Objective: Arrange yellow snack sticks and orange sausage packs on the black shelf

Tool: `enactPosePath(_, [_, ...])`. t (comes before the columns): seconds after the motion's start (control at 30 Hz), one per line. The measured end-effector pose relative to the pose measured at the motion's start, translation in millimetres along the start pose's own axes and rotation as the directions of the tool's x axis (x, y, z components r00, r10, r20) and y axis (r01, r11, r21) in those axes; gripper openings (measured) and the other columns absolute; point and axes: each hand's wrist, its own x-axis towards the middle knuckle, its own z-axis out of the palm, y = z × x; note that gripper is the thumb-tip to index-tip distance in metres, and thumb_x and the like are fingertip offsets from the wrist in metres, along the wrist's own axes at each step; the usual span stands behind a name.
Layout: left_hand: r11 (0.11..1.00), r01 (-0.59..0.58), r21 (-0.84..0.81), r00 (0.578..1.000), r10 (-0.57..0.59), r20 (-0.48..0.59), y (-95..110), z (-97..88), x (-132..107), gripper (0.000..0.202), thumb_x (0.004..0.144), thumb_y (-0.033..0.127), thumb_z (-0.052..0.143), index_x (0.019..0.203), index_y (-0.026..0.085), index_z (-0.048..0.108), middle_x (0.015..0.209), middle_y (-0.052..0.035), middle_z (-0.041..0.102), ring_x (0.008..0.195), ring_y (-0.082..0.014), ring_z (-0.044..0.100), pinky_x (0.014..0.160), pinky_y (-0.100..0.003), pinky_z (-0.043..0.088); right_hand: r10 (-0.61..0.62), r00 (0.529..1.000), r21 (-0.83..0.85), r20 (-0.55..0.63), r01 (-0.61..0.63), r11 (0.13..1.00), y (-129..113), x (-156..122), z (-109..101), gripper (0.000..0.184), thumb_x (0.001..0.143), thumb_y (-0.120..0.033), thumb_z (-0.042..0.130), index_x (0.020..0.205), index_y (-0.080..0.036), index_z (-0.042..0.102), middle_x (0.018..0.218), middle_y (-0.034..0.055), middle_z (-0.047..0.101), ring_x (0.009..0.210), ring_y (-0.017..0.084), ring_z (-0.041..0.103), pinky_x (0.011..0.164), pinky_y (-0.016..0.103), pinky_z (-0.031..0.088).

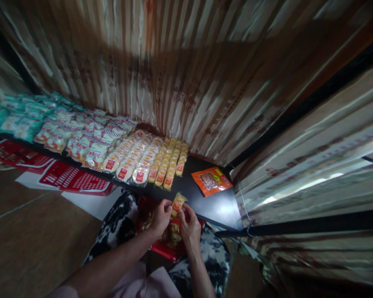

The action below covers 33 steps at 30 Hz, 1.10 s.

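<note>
Between my two hands is a small yellow snack packet with an orange label, held just in front of the dark shelf edge. My left hand pinches its left side, and my right hand grips its lower right side. Below them, between my knees, sits a red basket with more yellow packets in it, partly hidden by my hands. Rows of similar yellow packets lie on the shelf just beyond my hands.
Left of the yellow rows lie round white packets, white-and-orange bags and teal bags. An orange pouch lies at the right. Red printed boxes stand below the shelf. Striped sheeting hangs behind; a black pole crosses at right.
</note>
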Motion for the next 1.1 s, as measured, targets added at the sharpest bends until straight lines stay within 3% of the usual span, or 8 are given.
enactPosePath(0.13, [0.999, -0.041, -0.010, 0.999, 0.041, -0.008, 5, 4.2, 6, 0.013, 0.071, 0.009, 0.054, 0.077, 0.018, 0.060, 0.083, -0.0034, 0.065, 0.079, -0.0160, 0.060, 0.074, -0.026, 0.047, -0.048, 0.999, 0.027, -0.010, 0.049, 0.998, 6, 12, 3, 0.046, 0.076, -0.050, 0.052, 0.107, -0.017, 0.063, 0.096, 0.0081, 0.069, 0.078, 0.021, 0.065, 0.071, 0.030, 0.051])
enactPosePath(0.37, [0.995, -0.103, -0.013, 0.995, 0.103, 0.015, 13, 12.8, 18, 0.022, 0.069, 0.003, 0.051, 0.081, 0.019, 0.060, 0.087, -0.0037, 0.065, 0.095, -0.0187, 0.058, 0.091, -0.032, 0.042, -0.111, 0.993, -0.009, -0.042, 0.110, 0.994, 5, 34, 8, 0.045, 0.075, -0.045, 0.054, 0.107, -0.014, 0.062, 0.089, 0.0081, 0.068, 0.066, 0.019, 0.061, 0.064, 0.030, 0.049])
enactPosePath(0.5, [0.976, -0.193, 0.106, 0.981, 0.192, 0.017, 18, 16.9, 22, 0.026, 0.070, 0.003, 0.051, 0.086, 0.020, 0.062, 0.095, -0.0056, 0.063, 0.098, -0.0198, 0.057, 0.096, -0.034, 0.040, -0.103, 0.994, -0.003, -0.033, 0.103, 0.995, 3, 46, 11, 0.044, 0.075, -0.043, 0.053, 0.106, -0.014, 0.062, 0.088, 0.0083, 0.067, 0.066, 0.019, 0.060, 0.067, 0.031, 0.048])
enactPosePath(0.63, [0.962, -0.201, 0.182, 0.978, 0.208, -0.017, 23, 20.3, 22, 0.037, 0.066, -0.001, 0.049, 0.095, 0.020, 0.061, 0.105, -0.0077, 0.060, 0.107, -0.0212, 0.054, 0.102, -0.035, 0.036, -0.109, 0.994, 0.023, -0.021, 0.109, 0.994, 7, 56, 14, 0.043, 0.076, -0.041, 0.052, 0.108, -0.015, 0.061, 0.092, 0.0088, 0.067, 0.070, 0.019, 0.061, 0.068, 0.031, 0.048])
enactPosePath(0.87, [0.968, -0.249, 0.023, 0.968, 0.249, 0.000, 16, 27.2, 25, 0.048, 0.064, -0.001, 0.049, 0.105, 0.021, 0.060, 0.123, -0.0084, 0.054, 0.121, -0.0226, 0.045, 0.108, -0.037, 0.030, -0.100, 0.994, -0.033, -0.047, 0.099, 0.995, 8, 74, 18, 0.043, 0.075, -0.042, 0.051, 0.108, -0.016, 0.062, 0.092, 0.0089, 0.066, 0.072, 0.020, 0.060, 0.070, 0.032, 0.046])
enactPosePath(1.1, [0.955, -0.292, 0.057, 0.956, 0.289, 0.045, 20, 31.6, 30, 0.041, 0.070, 0.007, 0.053, 0.109, 0.019, 0.059, 0.134, -0.0077, 0.048, 0.131, -0.0217, 0.036, 0.114, -0.037, 0.019, -0.124, 0.991, -0.029, -0.049, 0.123, 0.992, 5, 91, 23, 0.042, 0.075, -0.040, 0.049, 0.107, -0.017, 0.062, 0.090, 0.0069, 0.067, 0.070, 0.018, 0.060, 0.068, 0.030, 0.046])
